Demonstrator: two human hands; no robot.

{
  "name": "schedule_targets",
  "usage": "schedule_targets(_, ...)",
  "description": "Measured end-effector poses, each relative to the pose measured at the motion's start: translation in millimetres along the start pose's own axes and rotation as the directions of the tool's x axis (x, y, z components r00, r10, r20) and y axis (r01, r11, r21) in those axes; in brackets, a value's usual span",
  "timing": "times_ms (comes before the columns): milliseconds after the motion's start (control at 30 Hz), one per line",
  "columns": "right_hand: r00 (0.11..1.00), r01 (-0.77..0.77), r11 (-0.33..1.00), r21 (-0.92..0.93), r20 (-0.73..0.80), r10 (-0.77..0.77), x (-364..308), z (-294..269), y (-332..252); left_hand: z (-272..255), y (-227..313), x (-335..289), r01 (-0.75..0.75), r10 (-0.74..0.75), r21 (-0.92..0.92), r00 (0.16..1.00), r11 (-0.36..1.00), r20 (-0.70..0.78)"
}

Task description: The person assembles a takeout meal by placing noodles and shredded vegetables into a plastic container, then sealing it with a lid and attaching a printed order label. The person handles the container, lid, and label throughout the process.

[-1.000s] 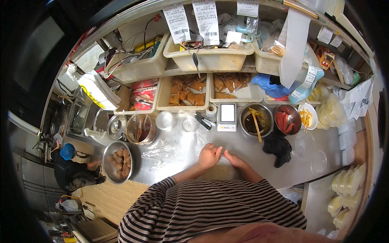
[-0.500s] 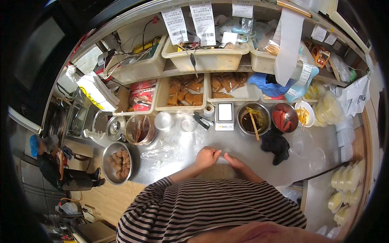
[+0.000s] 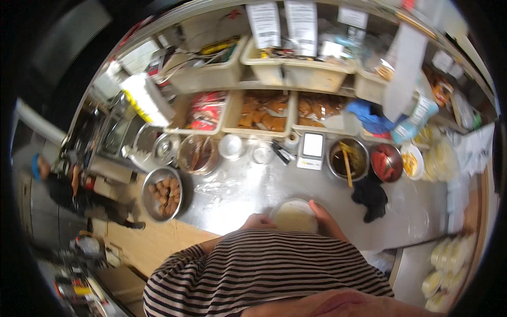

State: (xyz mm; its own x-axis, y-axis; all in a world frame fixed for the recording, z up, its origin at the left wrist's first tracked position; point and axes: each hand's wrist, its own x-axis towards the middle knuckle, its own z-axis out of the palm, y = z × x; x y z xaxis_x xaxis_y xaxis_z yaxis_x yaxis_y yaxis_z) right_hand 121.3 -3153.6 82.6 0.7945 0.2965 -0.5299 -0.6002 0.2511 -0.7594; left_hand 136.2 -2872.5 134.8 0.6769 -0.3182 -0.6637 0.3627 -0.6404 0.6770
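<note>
A round, shallow tub [image 3: 293,218] with a pale rim and pale yellow contents stands at the counter's front edge, close against my body. My right hand [image 3: 324,217] grips it at the right side, fingers along the rim. At the tub's left edge is my left hand [image 3: 257,222], curled and smeared by motion. The striped shirt covers part of that hand and the tub's near side, so what the left fingers do is unclear.
A metal bowl of brown balls [image 3: 163,198] sits at the left corner. Along the back stand a red-brown sauce container [image 3: 196,154], a scale [image 3: 311,150] and a bowl with chopsticks [image 3: 349,159]. A black cloth [image 3: 369,199] lies at right. Another person [image 3: 74,185] stands far left.
The round tub has come into view between my hands. My left hand has drawn back toward my body, and the hands are now farther apart. The whole view has shifted.
</note>
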Motion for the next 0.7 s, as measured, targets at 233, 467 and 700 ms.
schedule_targets(233, 0.97, -0.009, 0.985, -0.173, -0.239, -0.033, 34, -38, 15, -2, 7, 26, -0.217, 0.229, 0.092, 0.961, 0.972, -0.152)
schedule_targets(467, 0.993, 0.039, 0.759, -0.649, -0.057, -0.099, 45, -29, -51, -44, 39, 105, -0.448, 0.489, 0.318, 0.87, 0.836, -0.058)
schedule_targets(700, 0.989, 0.064, 0.886, -0.46, -0.088, -0.117, 47, -22, -55, -59, 60, 106, -0.437, 0.472, 0.355, 0.882, 0.826, -0.012)
